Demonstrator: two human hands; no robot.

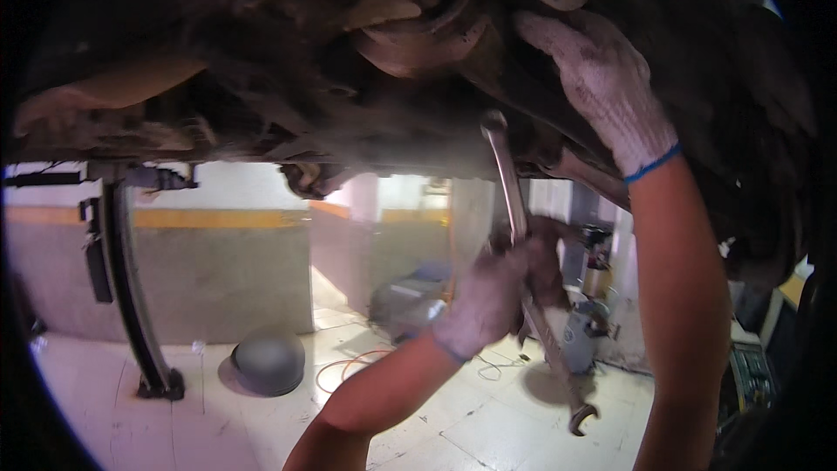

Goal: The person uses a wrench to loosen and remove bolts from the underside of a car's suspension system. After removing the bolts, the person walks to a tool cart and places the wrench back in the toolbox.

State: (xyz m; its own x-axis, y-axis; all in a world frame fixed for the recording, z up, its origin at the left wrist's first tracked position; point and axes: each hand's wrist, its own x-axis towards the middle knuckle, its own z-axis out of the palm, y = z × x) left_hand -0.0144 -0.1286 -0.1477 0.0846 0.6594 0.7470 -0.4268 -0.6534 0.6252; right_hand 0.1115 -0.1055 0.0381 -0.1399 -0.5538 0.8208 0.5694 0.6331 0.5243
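The grimy vehicle underbody (288, 78) is hanging overhead and filling the upper half of the view, so anything that slips here is heading down toward the person's face. Below and beyond it, the pale tiled floor (218, 419) is lying well under the work, with a black lift arm (131, 296) standing at the left and a grey dome-shaped object (268, 360) resting on the tiles.

The long combination wrench (523, 244) is angling up from lower right, its ring end sitting against a fitting on the underbody near the middle; whether it is fully seated is hard to tell through the blur. The left hand (499, 292), gloved, is closing its grip around the wrench's shank. The right hand (602, 78), also gloved, is pressing flat against the underbody, holding nothing.

If the ring end is only partly on, a hard pull is likely rounding the fastener or throwing the wrench loose, and the knuckles are sitting close to rough metal. Dirty gloves are making the hold less sure.
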